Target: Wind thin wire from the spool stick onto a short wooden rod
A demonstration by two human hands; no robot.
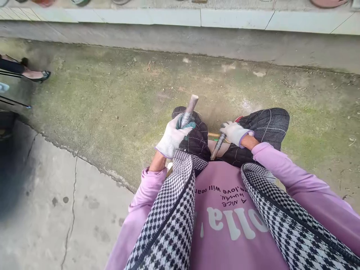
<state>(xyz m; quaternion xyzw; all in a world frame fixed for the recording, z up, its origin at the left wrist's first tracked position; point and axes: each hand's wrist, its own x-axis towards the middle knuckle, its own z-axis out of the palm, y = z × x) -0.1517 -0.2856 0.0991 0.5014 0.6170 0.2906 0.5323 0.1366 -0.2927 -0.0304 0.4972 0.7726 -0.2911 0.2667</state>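
My left hand (172, 138), in a white knit glove with a green palm, is closed around a short wooden stick wound with silvery wire (192, 102). Its bare end points up and away from me, above my left knee. My right hand (234, 132), gloved in white with a purple cuff, grips the upper part of a second wire-wound stick (218, 146). That one slants down toward my lap, between my thighs. The two sticks are apart. A thin yellowish bar (214, 135) shows between my knees, partly hidden; I cannot make out what it belongs to.
Mossy bare ground (118, 97) lies ahead, up to a low wall with a white-tiled edge (174, 17) that bears several pots cut off by the frame. Cracked concrete (92, 210) is at the left. Another person's foot in a dark shoe (39, 76) is at far left.
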